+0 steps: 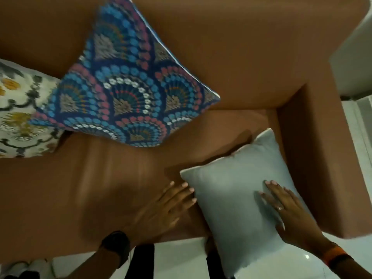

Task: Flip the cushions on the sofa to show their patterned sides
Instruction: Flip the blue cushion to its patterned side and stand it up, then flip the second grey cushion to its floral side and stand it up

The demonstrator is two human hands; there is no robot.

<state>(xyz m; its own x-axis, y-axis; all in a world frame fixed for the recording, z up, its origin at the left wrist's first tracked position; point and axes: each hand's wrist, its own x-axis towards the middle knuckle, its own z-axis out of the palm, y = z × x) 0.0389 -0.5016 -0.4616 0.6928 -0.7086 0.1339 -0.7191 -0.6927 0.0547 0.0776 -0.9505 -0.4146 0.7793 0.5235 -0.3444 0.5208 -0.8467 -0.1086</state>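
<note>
Brown sofa [251,57], upholstered, with its right armrest in view. Blue fan-patterned cushion [128,87] stands tilted against the backrest near the sofa's middle, patterned side showing. Plain pale grey cushion [237,188] lies at the seat's right end beside the armrest, plain side up, its near part overhanging the seat's front edge. Cream floral cushion [20,109] rests at the left, partly behind the blue one, pattern showing. Right hand [289,210] lies flat on the grey cushion, fingers spread wide, gripping nothing. Left hand [167,206], blurred, fingers extended and loosely spread, touches the grey cushion's left edge.
</note>
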